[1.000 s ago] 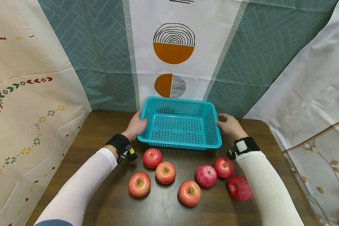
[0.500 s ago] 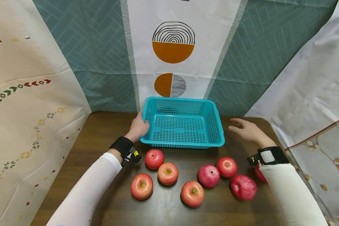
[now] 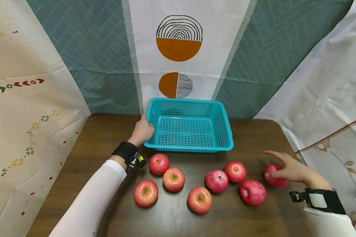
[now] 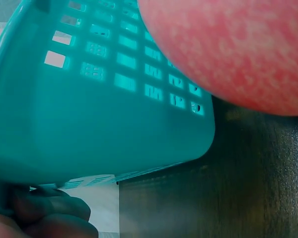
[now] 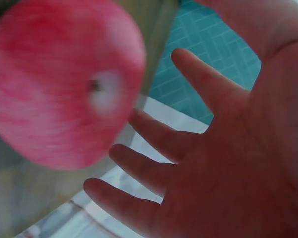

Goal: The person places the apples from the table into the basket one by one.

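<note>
the left rim of the turquoise basket point(image 3: 184, 131) is gripped right now by the curled fingers of the left hand point(image 3: 143, 130); well to the right of the basket, the fingers of the right hand point(image 3: 293, 167) are spread wide, and a deep pink apple point(image 3: 278, 182) is partly covered by that hand; whether it is touched cannot be told; on the tabletop point(image 3: 249, 135) in front of the basket, seven more are laid out: a red apple point(image 3: 159, 164) nearest its left corner, with an orange-red apple point(image 3: 173, 179) and a broad apple point(image 3: 146, 193) farther out; a lone apple point(image 3: 199, 200) out from its middle; off its right corner, a purplish apple point(image 3: 216, 181), a scarlet apple point(image 3: 235, 171) and a streaked apple point(image 3: 252, 192)
</note>
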`<action>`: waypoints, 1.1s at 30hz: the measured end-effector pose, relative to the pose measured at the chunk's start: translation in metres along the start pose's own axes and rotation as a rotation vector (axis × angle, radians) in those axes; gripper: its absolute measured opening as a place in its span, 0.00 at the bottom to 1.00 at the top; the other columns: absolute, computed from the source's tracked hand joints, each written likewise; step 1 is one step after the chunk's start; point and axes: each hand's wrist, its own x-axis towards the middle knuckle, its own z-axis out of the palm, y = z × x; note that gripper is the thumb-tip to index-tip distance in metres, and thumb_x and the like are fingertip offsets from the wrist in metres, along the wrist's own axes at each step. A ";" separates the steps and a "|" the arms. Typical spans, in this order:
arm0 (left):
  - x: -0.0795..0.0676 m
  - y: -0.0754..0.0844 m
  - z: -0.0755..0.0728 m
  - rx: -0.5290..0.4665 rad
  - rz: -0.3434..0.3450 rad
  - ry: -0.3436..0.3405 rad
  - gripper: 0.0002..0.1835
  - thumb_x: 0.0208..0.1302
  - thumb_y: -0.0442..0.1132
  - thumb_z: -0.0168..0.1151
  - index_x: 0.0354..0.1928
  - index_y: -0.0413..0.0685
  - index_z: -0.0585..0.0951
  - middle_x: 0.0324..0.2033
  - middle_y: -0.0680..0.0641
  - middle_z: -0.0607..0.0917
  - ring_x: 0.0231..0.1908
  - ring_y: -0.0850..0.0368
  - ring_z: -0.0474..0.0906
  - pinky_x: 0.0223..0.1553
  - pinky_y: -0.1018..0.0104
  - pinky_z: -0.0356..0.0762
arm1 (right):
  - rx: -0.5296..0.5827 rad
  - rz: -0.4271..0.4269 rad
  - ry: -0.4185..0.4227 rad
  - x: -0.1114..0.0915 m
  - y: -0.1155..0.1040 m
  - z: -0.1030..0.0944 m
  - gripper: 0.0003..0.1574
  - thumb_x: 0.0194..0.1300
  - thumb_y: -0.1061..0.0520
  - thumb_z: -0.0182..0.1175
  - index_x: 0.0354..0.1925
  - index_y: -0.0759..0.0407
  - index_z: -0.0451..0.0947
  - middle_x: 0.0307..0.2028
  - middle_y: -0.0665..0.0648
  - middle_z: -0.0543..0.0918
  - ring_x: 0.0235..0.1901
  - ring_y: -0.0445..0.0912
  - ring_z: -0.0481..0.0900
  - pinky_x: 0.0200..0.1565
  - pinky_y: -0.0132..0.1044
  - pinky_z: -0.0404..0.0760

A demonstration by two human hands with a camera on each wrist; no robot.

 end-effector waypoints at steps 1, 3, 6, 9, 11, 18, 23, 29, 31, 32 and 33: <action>0.000 0.000 0.000 0.004 0.001 0.002 0.31 0.83 0.37 0.46 0.79 0.32 0.52 0.66 0.25 0.74 0.59 0.31 0.80 0.57 0.36 0.81 | -0.003 0.007 0.008 -0.002 0.002 0.004 0.54 0.57 0.49 0.79 0.74 0.65 0.67 0.65 0.82 0.68 0.62 0.75 0.67 0.52 0.72 0.76; -0.001 0.001 0.000 0.011 -0.001 0.003 0.32 0.83 0.38 0.46 0.80 0.31 0.51 0.66 0.25 0.74 0.59 0.31 0.80 0.57 0.36 0.81 | -0.007 0.029 0.015 -0.006 0.004 0.011 0.55 0.55 0.49 0.80 0.74 0.64 0.67 0.64 0.82 0.69 0.60 0.74 0.69 0.50 0.68 0.79; 0.000 0.000 0.001 0.023 -0.004 -0.006 0.33 0.84 0.38 0.45 0.81 0.31 0.49 0.66 0.26 0.73 0.59 0.32 0.80 0.58 0.37 0.80 | -0.013 0.064 0.017 -0.007 0.007 0.022 0.57 0.52 0.48 0.83 0.73 0.63 0.68 0.61 0.83 0.69 0.57 0.74 0.72 0.45 0.61 0.81; 0.001 0.000 0.002 0.021 -0.003 -0.011 0.32 0.84 0.38 0.45 0.80 0.31 0.50 0.66 0.26 0.73 0.58 0.33 0.80 0.58 0.36 0.80 | -0.027 0.086 0.035 -0.007 0.010 0.030 0.57 0.48 0.49 0.84 0.71 0.63 0.70 0.58 0.84 0.70 0.54 0.73 0.75 0.41 0.57 0.82; 0.000 0.000 0.002 0.017 0.002 -0.007 0.31 0.83 0.38 0.46 0.79 0.31 0.51 0.65 0.26 0.74 0.57 0.32 0.80 0.58 0.36 0.81 | -0.046 0.100 0.057 -0.006 0.011 0.034 0.55 0.45 0.50 0.85 0.68 0.64 0.73 0.55 0.83 0.72 0.52 0.72 0.76 0.39 0.56 0.82; -0.001 0.001 0.000 0.020 -0.002 0.000 0.31 0.83 0.37 0.46 0.78 0.31 0.52 0.63 0.26 0.75 0.56 0.33 0.81 0.56 0.36 0.82 | -0.114 0.116 0.138 -0.001 0.014 0.044 0.41 0.39 0.53 0.84 0.52 0.61 0.80 0.42 0.67 0.80 0.41 0.61 0.80 0.36 0.50 0.79; -0.001 0.002 -0.004 0.042 0.010 0.008 0.32 0.83 0.37 0.45 0.79 0.30 0.50 0.65 0.25 0.74 0.58 0.31 0.80 0.56 0.37 0.81 | -0.133 0.123 0.176 0.001 0.014 0.047 0.36 0.40 0.54 0.82 0.49 0.59 0.79 0.40 0.65 0.80 0.39 0.58 0.78 0.35 0.48 0.77; 0.000 0.000 -0.003 0.063 0.005 0.007 0.35 0.83 0.37 0.45 0.81 0.29 0.47 0.65 0.23 0.74 0.59 0.31 0.80 0.55 0.38 0.81 | -0.132 0.118 0.193 -0.002 0.017 0.053 0.36 0.41 0.54 0.82 0.50 0.60 0.79 0.41 0.65 0.79 0.41 0.59 0.78 0.36 0.50 0.78; 0.001 0.000 -0.001 0.060 0.005 0.006 0.35 0.83 0.37 0.45 0.82 0.30 0.46 0.66 0.24 0.73 0.59 0.31 0.80 0.56 0.39 0.81 | -0.136 0.115 0.204 -0.004 0.017 0.054 0.36 0.41 0.54 0.82 0.49 0.60 0.80 0.42 0.65 0.80 0.41 0.60 0.78 0.36 0.51 0.79; 0.001 -0.001 -0.001 0.060 0.005 0.007 0.36 0.83 0.38 0.45 0.82 0.30 0.46 0.66 0.24 0.73 0.59 0.32 0.79 0.56 0.39 0.81 | -0.138 0.113 0.211 -0.005 0.016 0.054 0.36 0.41 0.54 0.82 0.49 0.60 0.80 0.41 0.65 0.80 0.41 0.60 0.78 0.37 0.51 0.79; 0.001 -0.001 0.000 0.056 0.005 0.007 0.36 0.83 0.38 0.45 0.82 0.30 0.46 0.67 0.24 0.73 0.60 0.32 0.79 0.56 0.39 0.81 | -0.140 0.113 0.214 -0.006 0.015 0.054 0.36 0.41 0.54 0.82 0.49 0.60 0.80 0.41 0.65 0.80 0.41 0.60 0.78 0.37 0.51 0.79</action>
